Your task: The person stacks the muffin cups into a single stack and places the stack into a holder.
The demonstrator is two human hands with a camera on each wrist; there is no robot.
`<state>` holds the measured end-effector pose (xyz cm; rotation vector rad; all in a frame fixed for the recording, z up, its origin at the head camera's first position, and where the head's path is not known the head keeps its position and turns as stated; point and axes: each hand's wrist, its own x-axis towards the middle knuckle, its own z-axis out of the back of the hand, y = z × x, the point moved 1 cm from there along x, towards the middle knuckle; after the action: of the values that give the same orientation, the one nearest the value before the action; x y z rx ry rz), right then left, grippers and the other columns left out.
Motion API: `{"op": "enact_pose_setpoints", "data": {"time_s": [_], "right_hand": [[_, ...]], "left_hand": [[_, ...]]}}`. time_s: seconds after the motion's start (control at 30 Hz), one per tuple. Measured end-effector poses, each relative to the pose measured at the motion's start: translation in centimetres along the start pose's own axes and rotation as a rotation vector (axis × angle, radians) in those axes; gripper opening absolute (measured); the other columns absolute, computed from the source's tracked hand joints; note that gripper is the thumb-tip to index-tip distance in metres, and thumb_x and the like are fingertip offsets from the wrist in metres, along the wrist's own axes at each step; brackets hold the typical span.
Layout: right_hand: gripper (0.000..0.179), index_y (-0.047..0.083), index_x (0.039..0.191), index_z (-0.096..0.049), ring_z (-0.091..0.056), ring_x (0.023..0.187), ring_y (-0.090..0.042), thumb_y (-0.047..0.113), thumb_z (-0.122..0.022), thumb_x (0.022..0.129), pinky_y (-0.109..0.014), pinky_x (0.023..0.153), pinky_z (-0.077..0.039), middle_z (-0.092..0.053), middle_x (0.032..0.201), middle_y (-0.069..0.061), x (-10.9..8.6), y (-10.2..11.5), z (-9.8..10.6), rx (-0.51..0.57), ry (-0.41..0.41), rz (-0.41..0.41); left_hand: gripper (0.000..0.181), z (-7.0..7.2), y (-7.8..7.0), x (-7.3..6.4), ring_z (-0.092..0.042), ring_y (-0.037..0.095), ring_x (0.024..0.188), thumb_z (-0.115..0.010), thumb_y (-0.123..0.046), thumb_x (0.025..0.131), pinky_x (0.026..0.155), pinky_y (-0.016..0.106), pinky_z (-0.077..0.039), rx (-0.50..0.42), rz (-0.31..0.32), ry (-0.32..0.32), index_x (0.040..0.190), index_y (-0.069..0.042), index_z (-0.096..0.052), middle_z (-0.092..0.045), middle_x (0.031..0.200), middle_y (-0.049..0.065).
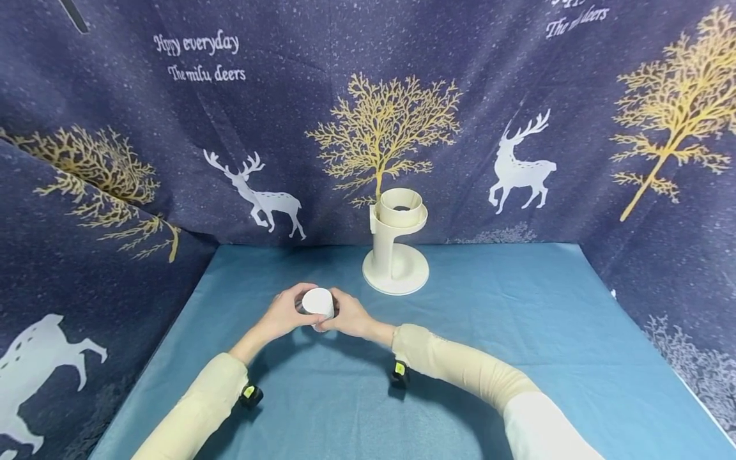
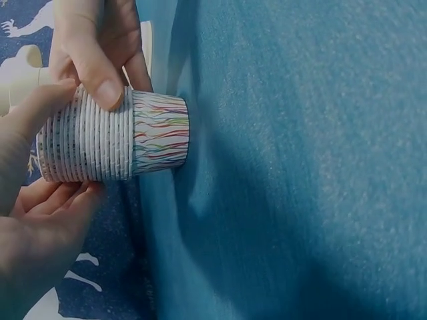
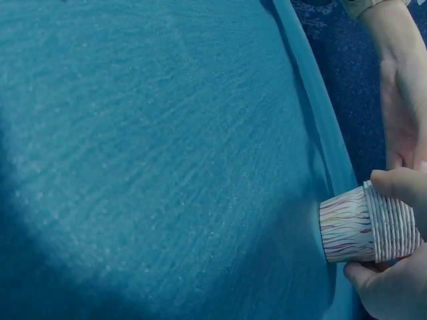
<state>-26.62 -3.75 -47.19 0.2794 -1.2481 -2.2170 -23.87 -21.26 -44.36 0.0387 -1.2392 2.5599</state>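
Both hands hold a nested stack of paper cups [image 1: 318, 301] between them, close over the blue table. The left wrist view shows the stack [image 2: 110, 137] with its many white rims packed together and the lowest cup's wall printed with colourful wavy lines. My left hand [image 1: 287, 313] curls round one side, thumb and fingers on the rims. From the other side my right hand [image 1: 353, 314] grips the stack, its thumb lying across the rims in the left wrist view. In the right wrist view the stack's narrow end [image 3: 347, 230] points toward the tablecloth.
Behind the hands, slightly right, stands a cream holder [image 1: 382, 252] with a round base and a raised ring carrying a wide cup-shaped piece [image 1: 400, 217]. A blue cloth [image 1: 517, 358] covers the table. Dark printed fabric [image 1: 276, 128] hangs behind it.
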Motion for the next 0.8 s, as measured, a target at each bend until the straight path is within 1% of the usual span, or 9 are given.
{"op": "enact_pose_setpoints", "data": {"time_s": [0.1,0.27,0.5,0.67,0.8], "right_hand": [[0.059,0.011,0.122,-0.048,-0.06,0.092,-0.009,0.027,-0.077,0.073,-0.019,0.074,-0.048,-0.06,0.113,-0.004,0.1,-0.1,0.0,-0.017,-0.012,0.009],[0.06,0.01,0.123,-0.048,-0.06,0.092,-0.01,0.025,-0.076,0.073,-0.018,0.072,-0.048,-0.06,0.114,-0.004,0.0,-0.1,0.4,-0.019,-0.025,0.036],[0.059,0.009,0.123,-0.048,-0.062,0.095,-0.012,0.025,-0.076,0.073,-0.019,0.074,-0.049,-0.059,0.114,-0.005,-0.4,-0.3,1.1,0.01,-0.022,0.065],[0.058,0.009,0.123,-0.048,-0.061,0.097,-0.012,0.025,-0.075,0.074,-0.018,0.074,-0.05,-0.059,0.114,-0.006,-0.8,-0.6,1.4,0.015,-0.024,0.081],[0.057,0.009,0.122,-0.049,-0.061,0.097,-0.013,0.023,-0.075,0.074,-0.019,0.073,-0.05,-0.06,0.113,-0.005,-1.3,-0.7,1.7,0.013,-0.039,0.083]], "left_hand": [[0.063,-0.1,-0.1,0.1,-0.056,0.032,0.111,-0.079,-0.031,0.07,0.092,0.044,-0.045,0.03,-0.013,-0.025,0.122,-0.006,-0.053,-0.058,0.12,0.014],[0.061,-0.2,-0.5,0.2,-0.059,0.03,0.108,-0.08,-0.032,0.068,0.089,0.043,-0.047,0.027,-0.024,-0.059,0.118,-0.008,-0.056,-0.061,0.116,0.013],[0.058,-0.4,-1.3,0.5,-0.059,0.025,0.106,-0.082,-0.031,0.066,0.089,0.04,-0.048,0.013,-0.005,-0.062,0.115,-0.012,-0.058,-0.062,0.114,0.008],[0.058,-0.7,-1.6,0.6,-0.06,0.025,0.106,-0.081,-0.035,0.066,0.089,0.04,-0.048,0.007,0.002,-0.057,0.116,-0.013,-0.058,-0.062,0.114,0.008],[0.059,-1.0,-1.9,0.7,-0.06,0.025,0.105,-0.081,-0.036,0.066,0.089,0.041,-0.048,-0.01,-0.005,-0.052,0.116,-0.013,-0.058,-0.062,0.113,0.008]]}}
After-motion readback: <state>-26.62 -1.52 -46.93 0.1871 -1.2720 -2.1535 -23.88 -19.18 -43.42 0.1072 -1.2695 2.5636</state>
